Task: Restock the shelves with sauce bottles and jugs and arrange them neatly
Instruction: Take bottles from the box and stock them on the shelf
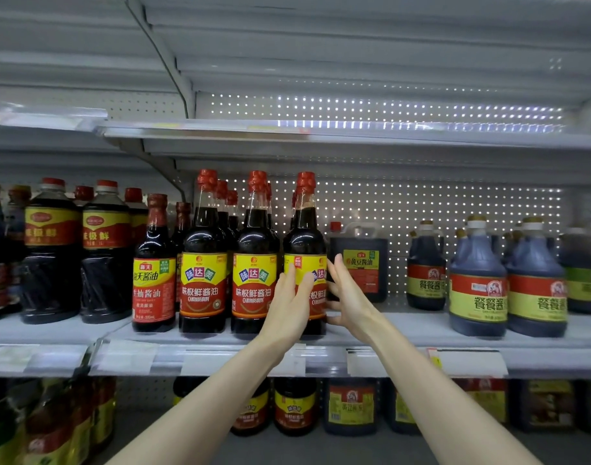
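Sauce bottle [304, 236] with the yellow-and-red label stands upright at the front of the middle shelf [404, 327], ending a row of three matching bottles [255, 250], just beside its neighbour. The left hand [287, 307] lays straight fingers on the label and the right hand [346, 297] presses straight fingers along its right side, neither curled round it, likely to nudge it square with the row. A square jug [359, 263] sits to its right, further back.

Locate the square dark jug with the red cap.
Head view, middle shelf, right of centre: the square jug stands back by the pegboard, behind the right hand, between the tall bottle and the round jugs.
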